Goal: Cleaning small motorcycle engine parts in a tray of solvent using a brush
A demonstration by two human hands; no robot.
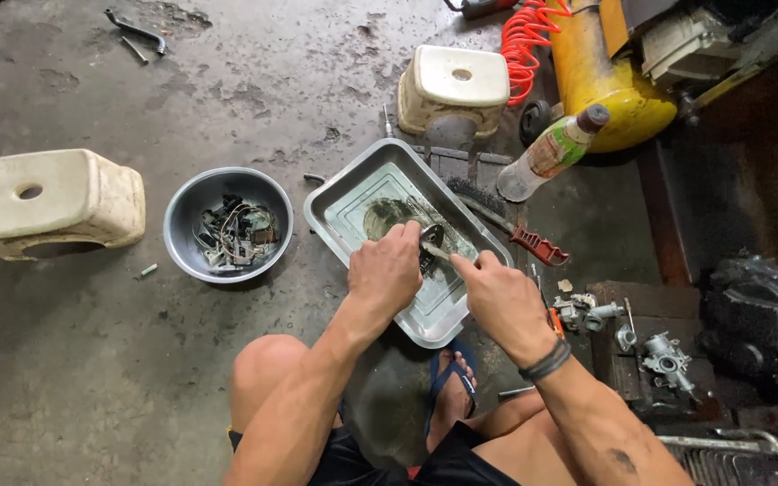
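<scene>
Both hands clenched on small metal part over steel tray, left hand, right hand, bowl beside

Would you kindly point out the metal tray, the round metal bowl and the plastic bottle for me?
metal tray (339, 184): head view, bare upper-left rim.
round metal bowl (184, 209): head view, left inner wall.
plastic bottle (553, 151): head view, labelled body.

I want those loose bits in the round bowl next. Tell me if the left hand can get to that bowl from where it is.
Probably yes. The left hand grips a small metal part over the steel tray, and the round metal bowl sits just beside the tray on bare floor, nothing between. The hand would first have to let go of the part.
</scene>
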